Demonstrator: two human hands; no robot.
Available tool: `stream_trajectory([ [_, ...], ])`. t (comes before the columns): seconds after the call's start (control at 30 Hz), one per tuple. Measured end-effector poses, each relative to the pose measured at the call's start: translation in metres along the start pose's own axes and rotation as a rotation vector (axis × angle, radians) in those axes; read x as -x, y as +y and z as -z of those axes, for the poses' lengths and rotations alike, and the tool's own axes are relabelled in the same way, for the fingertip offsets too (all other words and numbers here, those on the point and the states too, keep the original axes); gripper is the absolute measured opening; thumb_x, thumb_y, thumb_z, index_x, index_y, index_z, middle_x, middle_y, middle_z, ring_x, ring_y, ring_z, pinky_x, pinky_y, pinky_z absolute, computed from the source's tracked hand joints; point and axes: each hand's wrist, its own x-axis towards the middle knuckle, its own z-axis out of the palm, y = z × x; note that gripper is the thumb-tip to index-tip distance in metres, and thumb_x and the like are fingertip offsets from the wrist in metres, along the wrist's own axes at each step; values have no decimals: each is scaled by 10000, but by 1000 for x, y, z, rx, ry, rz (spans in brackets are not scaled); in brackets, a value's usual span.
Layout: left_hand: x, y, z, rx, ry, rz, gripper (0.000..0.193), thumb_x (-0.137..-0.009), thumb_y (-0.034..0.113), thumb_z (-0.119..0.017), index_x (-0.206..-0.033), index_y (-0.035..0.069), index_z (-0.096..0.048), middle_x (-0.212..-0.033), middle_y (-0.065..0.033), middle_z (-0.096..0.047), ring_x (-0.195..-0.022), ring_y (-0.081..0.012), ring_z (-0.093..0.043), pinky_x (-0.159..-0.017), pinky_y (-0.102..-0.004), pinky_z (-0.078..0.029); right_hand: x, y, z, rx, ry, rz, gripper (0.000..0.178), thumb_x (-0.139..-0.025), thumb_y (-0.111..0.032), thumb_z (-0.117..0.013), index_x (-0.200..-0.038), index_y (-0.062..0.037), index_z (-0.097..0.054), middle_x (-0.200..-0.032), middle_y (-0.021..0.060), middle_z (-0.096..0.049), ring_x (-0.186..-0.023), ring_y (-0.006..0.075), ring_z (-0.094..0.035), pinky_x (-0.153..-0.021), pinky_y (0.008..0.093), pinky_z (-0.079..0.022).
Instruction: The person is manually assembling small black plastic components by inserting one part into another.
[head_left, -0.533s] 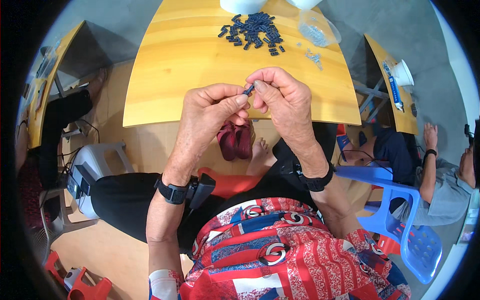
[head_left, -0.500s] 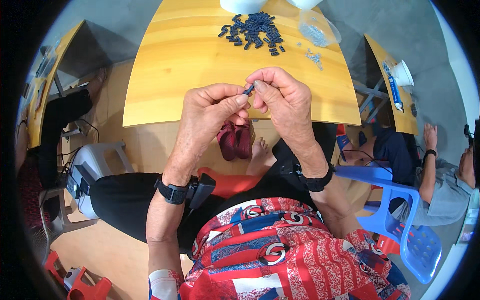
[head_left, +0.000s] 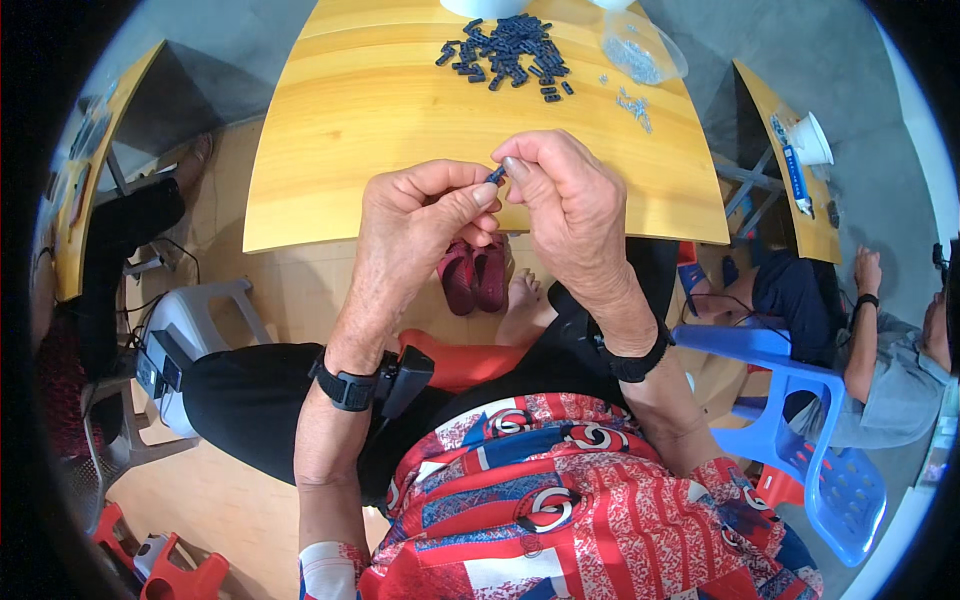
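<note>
While both hands meet near the close edge of the table, the left hand (head_left: 425,205) has a small dark piece (head_left: 495,175) pinched between thumb and forefinger, other fingers curled under. Its right hand (head_left: 568,195) counterpart has thumb and forefinger pinched on the upper end of that same piece. It's too small to tell if some tiny bit is in there too. So the piece is up between the two hands, tilted, with the wooden table (head_left: 380,120) behind it from where I'm looking.

Each wrist has a black band, left band (head_left: 345,385) and right band (head_left: 640,358). Further up the table there's a messy heap of dark pieces (head_left: 505,50), same sort of color, a few strays at its edge. Right of that, a little scatter of shiny metal bits (head_left: 635,110), then a clear plastic tub (head_left: 674,62) with more of them in it. White container (head_left: 485,8) sits at the far end, mostly cut off.

Down under the table: dark red shoes (head_left: 473,275) next to a bare foot (head_left: 525,300). Off to the right, a blue plastic stool (head_left: 845,500) and someone in a grey shirt (head_left: 895,395).
</note>
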Motion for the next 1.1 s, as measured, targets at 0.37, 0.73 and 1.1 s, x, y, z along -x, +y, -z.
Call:
stream_trajectory([
  [0.37, -2, -5, -1, -6, 12, 19, 126, -855, 32, -637, -953, -41, -665, -741, -70, -659, -635, -89, -622, -568, -199, -533, 0, 0, 1, 93, -18, 79, 75, -794, -5, -588, -865, -16, -568, -766, 124, -578, -691, 290, -610, -587, 354, -491],
  [0.73, -4, -7, 2, -23, 17, 5, 121, -856, 33, -631, -947, -38, -668, -734, -62, -653, -633, -83, -616, -560, -191, -526, -4, 1, 1, 150, -53, 157, 141, -741, 12, -599, -868, -22, -549, -759, 111, -548, -671, 287, -596, -554, 354, -487],
  [1.1, -3, -12, 3, -36, 45, -3, 103, -853, 31, -629, -922, -27, -680, -729, -52, -653, -619, -73, -605, -545, -192, -515, -1, 4, -10, 256, -58, 237, 109, -750, -22, -617, -828, -32, -541, -732, 102, -548, -634, 272, -599, -531, 354, -484],
])
